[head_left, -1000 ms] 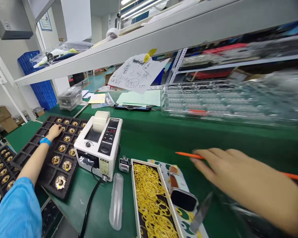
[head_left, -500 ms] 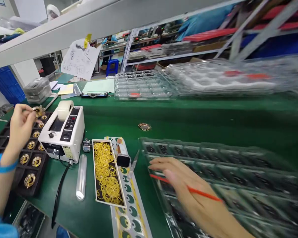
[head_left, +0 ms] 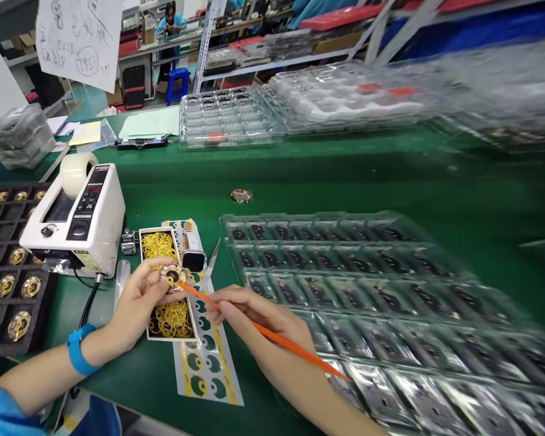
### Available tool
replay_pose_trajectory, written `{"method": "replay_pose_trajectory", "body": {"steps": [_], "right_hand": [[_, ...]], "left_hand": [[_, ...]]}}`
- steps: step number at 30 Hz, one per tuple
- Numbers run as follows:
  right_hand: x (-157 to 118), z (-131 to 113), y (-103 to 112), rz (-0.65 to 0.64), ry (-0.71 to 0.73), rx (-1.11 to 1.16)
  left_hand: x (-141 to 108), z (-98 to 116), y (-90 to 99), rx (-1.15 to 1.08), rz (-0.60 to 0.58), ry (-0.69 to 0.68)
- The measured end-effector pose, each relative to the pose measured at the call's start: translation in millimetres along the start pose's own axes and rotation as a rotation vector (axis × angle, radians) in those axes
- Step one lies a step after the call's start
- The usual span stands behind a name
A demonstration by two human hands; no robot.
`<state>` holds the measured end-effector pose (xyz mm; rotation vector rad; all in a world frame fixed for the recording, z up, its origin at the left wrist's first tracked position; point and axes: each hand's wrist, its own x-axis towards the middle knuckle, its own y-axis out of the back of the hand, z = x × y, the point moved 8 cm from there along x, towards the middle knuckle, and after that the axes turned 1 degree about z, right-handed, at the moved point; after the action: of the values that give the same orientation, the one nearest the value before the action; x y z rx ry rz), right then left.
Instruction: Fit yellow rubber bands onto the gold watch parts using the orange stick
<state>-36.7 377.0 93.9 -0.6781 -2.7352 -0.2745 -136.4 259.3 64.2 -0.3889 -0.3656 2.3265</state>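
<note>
Head view: right of the tape dispenser [head_left: 72, 224], your left hand [head_left: 138, 303] grips a round gold part [head_left: 173, 277] over yellow rubber bands [head_left: 170, 321]; your right hand [head_left: 254, 321] pinches an orange stick [head_left: 272, 333], its tip at the part. Handwritten note [head_left: 79, 36] above the dispenser: circled 495.

One left hand [head_left: 136, 306], one right hand [head_left: 254, 318], one orange stick [head_left: 284, 342].

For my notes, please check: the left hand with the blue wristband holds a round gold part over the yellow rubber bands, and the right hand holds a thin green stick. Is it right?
No: the head view shows that the thin stick in the right hand is orange, not green. The rest is right.
</note>
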Motion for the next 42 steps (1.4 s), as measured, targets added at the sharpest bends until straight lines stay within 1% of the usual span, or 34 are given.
{"method": "replay_pose_trajectory", "body": {"steps": [2,4,6,7,9,12,13,14,16,18,22,25,27,29,31,34,36,37,39,42], "right_hand": [[-2,5,-3,-0.007,-0.040,0.025],[-4,7,-6,-0.031,-0.049,0.033],[-6,5,-8,-0.054,-0.013,-0.020],[-6,2,-9,-0.070,0.033,-0.064],[-9,-8,-12,-0.115,0.199,-0.172],[-22,-27,-21,-0.204,0.559,-0.401],[-27,-30,-24,-0.239,0.658,-0.486],[-32,-32,-27,-0.271,0.733,-0.559],[-36,-34,-29,-0.305,0.799,-0.627],[-33,-36,-24,-0.260,0.770,-0.610],[-22,-37,-10,-0.119,0.575,-0.546],[-19,-36,-8,-0.055,0.503,-0.526],[-20,-35,-11,-0.050,0.525,-0.522],[-23,-34,-16,-0.063,0.588,-0.545],[-28,-34,-23,-0.108,0.684,-0.602],[-36,-34,-34,-0.209,0.843,-0.726],[-39,-36,-36,-0.238,0.900,-0.771],[-39,-37,-35,-0.230,0.893,-0.766],[-33,-40,-26,-0.172,0.801,-0.701],[-22,-36,-6,-0.039,0.538,-0.528]], "left_hand": [[-3,-2,-1.6,0.014,-0.022,-0.004],[-5,-5,-3.2,0.041,-0.055,0.008],[-5,-6,-4.1,0.056,-0.084,0.021],[-5,-6,-4.5,0.055,-0.097,0.028],[-5,-6,-5.0,0.039,-0.115,0.049],[-5,-7,-3.2,0.007,-0.101,0.094],[-5,-7,-2.0,0.003,-0.087,0.108],[-5,-8,-0.8,0.001,-0.072,0.120],[-6,-10,0.2,-0.006,-0.056,0.130],[-6,-11,-1.4,-0.020,-0.065,0.127],[-9,-13,-10.2,-0.035,-0.128,0.128],[-12,-16,-14.6,-0.013,-0.154,0.155],[-13,-18,-14.8,-0.007,-0.153,0.164],[-13,-20,-13.2,-0.015,-0.143,0.170],[-12,-22,-10.8,-0.030,-0.131,0.179],[-10,-24,-6.4,-0.038,-0.098,0.202],[-9,-24,-4.0,-0.028,-0.073,0.217],[-9,-24,-3.3,-0.024,-0.061,0.223],[-8,-23,-3.3,-0.018,-0.051,0.225],[-7,-21,-4.3,0.008,-0.046,0.214]]}}
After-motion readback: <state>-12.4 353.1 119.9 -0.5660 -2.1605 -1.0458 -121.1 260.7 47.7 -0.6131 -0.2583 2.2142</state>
